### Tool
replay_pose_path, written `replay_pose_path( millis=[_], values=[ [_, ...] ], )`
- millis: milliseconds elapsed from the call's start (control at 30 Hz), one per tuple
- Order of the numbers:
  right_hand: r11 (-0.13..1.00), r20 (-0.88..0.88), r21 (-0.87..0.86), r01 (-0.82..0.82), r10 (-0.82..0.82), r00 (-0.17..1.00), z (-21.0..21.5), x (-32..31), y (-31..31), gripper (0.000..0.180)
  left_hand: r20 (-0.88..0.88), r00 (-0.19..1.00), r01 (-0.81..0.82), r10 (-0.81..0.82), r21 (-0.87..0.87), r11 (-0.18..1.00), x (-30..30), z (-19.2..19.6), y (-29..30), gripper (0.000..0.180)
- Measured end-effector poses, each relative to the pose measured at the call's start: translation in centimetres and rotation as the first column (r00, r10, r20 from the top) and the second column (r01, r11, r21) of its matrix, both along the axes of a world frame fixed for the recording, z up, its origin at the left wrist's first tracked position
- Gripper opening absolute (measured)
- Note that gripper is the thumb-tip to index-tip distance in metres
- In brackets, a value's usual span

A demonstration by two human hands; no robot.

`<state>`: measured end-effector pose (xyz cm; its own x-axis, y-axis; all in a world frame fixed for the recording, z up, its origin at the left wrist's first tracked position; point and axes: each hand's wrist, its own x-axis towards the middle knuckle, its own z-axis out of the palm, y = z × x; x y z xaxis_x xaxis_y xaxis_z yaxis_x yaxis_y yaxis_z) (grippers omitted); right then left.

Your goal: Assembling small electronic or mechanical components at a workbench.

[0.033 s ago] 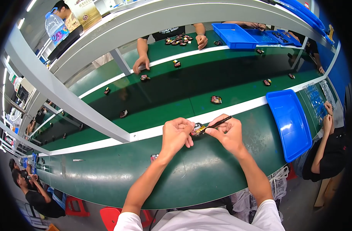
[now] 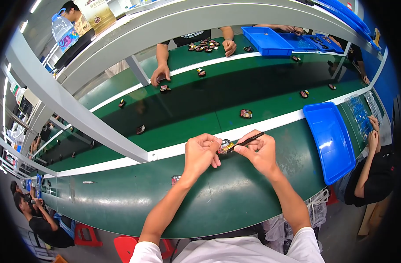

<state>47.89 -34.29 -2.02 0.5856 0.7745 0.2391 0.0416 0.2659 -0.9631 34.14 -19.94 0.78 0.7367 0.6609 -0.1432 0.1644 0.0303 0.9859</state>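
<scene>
Above the near green worktop, my left hand (image 2: 199,153) pinches a small electronic assembly (image 2: 225,145) with yellow and silvery parts between thumb and fingers. My right hand (image 2: 263,154) is closed round a slim black pointed tool (image 2: 252,139), held like a pen. The tool's tip reaches down to the assembly's right side; whether it touches is too small to tell. Beside my left forearm lies another small assembly (image 2: 176,179), partly hidden by the arm.
A white rail (image 2: 270,124) separates the worktop from the dark conveyor belt (image 2: 183,109), which carries several assemblies. On the right rests a blue tray (image 2: 336,149). A grey frame post (image 2: 77,101) slants across the left. Co-workers' hands (image 2: 161,74) are across the belt and at far right.
</scene>
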Motion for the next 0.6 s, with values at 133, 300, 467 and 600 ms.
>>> replay_pose_path(
  millis=[133,300,467,600],
  values=[
    [0.996,-0.061,0.063,0.068,-0.064,0.996,-0.6,-0.1,0.6,0.016,0.107,0.993,-0.054,0.051,0.024,0.998,0.2,-0.1,-0.6,0.02],
    [0.964,-0.01,0.123,0.236,-0.236,0.972,-0.1,-0.5,0.3,0.016,0.136,0.978,-0.178,0.158,0.154,0.972,0.2,0.1,-1.2,0.02],
    [0.934,0.189,0.181,0.306,-0.339,0.922,-0.1,-1.9,0.1,0.012,0.186,0.956,-0.268,0.225,0.249,0.931,0.3,-0.1,-1.5,0.019],
    [0.932,0.353,0.184,0.312,-0.359,0.864,-0.3,-2.0,0.1,0.016,0.208,0.949,-0.285,0.236,0.253,0.924,0.5,0.0,-2.0,0.019]
  ],
)
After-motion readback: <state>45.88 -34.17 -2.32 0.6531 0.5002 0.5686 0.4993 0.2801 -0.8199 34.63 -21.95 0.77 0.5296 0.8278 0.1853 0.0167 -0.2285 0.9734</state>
